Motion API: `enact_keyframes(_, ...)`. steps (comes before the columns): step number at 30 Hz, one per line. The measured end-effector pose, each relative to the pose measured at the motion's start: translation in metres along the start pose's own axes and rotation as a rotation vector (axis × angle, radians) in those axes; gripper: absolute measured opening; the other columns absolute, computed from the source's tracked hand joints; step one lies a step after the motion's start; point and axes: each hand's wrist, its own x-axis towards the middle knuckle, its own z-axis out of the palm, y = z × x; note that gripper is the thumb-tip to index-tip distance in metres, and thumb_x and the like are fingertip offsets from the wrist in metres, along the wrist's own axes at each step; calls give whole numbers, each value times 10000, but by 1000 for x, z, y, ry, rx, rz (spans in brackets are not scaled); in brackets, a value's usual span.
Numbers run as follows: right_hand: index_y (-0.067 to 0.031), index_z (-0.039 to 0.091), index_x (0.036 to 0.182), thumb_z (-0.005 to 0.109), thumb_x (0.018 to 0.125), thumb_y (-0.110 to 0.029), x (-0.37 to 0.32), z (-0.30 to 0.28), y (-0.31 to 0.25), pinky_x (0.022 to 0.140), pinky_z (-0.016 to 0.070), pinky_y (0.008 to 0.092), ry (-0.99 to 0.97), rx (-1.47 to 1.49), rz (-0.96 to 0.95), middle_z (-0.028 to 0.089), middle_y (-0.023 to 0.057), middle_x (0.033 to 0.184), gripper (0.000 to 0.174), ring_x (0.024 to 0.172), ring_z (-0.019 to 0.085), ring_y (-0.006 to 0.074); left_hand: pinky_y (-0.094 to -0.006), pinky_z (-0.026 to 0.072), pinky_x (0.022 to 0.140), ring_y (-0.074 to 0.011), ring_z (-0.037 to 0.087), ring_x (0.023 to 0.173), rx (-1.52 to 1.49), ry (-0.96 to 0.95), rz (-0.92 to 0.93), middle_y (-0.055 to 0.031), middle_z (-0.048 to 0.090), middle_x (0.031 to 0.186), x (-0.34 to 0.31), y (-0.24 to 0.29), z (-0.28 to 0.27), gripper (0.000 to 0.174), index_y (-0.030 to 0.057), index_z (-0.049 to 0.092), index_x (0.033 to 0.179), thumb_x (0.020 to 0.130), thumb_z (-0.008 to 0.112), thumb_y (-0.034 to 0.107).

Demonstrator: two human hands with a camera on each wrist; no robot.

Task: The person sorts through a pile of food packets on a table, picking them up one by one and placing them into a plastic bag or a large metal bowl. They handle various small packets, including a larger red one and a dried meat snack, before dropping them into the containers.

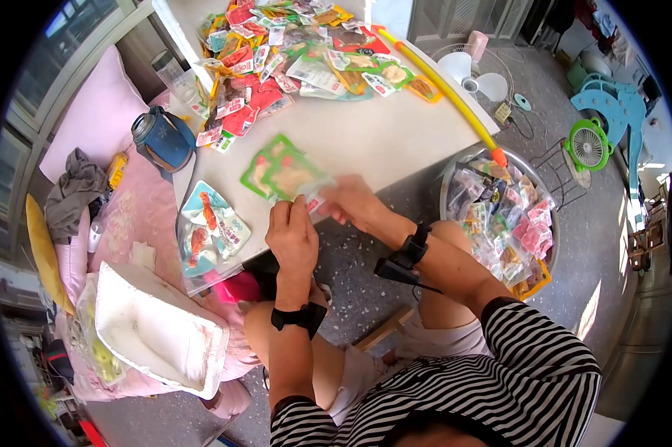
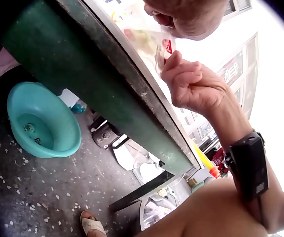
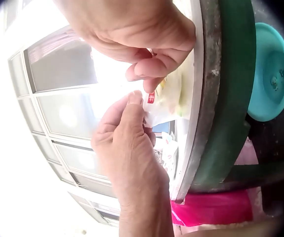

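Note:
Over the table edge, a green-trimmed plastic food packet (image 1: 282,170) with pale pieces showing hangs from both hands. The left hand (image 1: 292,232) pinches its near edge between thumb and fingers; the right wrist view shows this left hand (image 3: 132,148) at the clear end. The right hand (image 1: 357,203) is blurred in the head view. In the left wrist view its curled fingers pinch the packet's corner beside a small red label (image 2: 167,46). Left of the hands, a pale blue and white packet (image 1: 215,220) with red pictures lies on the table.
Many colourful packets (image 1: 254,59) are heaped at the back of the table (image 1: 395,134). A yellow stick (image 1: 448,93) lies along its right side. A metal basin (image 1: 446,186) full of packets stands right; a blue flask (image 1: 164,138) and white foam box (image 1: 157,328) are left.

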Motion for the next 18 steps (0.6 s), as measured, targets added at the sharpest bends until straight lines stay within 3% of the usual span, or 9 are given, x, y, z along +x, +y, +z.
enact_keyframes(5, 42, 610, 1018, 553, 898, -62, 16, 22, 7, 611, 547, 222, 61, 399, -97, 656, 83, 897, 168, 708, 628, 105, -376, 456, 560, -300, 569, 660, 6, 24, 34, -133, 541, 772, 2, 2, -1, 230, -5, 652, 971, 761, 590, -74)
enact_keyframes(8, 106, 583, 998, 551, 886, -48, 14, 35, 0, 721, 551, 289, 57, 576, -230, 630, 128, 957, 193, 827, 624, 174, -379, 457, 564, -303, 570, 665, 8, 11, 31, -135, 538, 769, 2, -3, -1, 231, -8, 654, 973, 761, 589, -73)
enact_keyframes(11, 32, 617, 1020, 563, 897, -63, 16, 29, 4, 673, 564, 266, 92, 498, -203, 648, 73, 905, 164, 766, 629, 120, -383, 459, 576, -307, 572, 671, 10, -9, 31, -136, 541, 776, 1, -1, 3, 229, -14, 654, 976, 765, 588, -72)
enact_keyframes(18, 6, 635, 983, 573, 894, -120, 11, 14, 2, 599, 533, 251, -14, 316, 84, 644, 62, 875, 166, 709, 612, 107, -385, 466, 591, -312, 577, 687, -15, -35, 47, -142, 559, 817, -2, 2, 2, 250, -11, 651, 1008, 775, 582, -66)
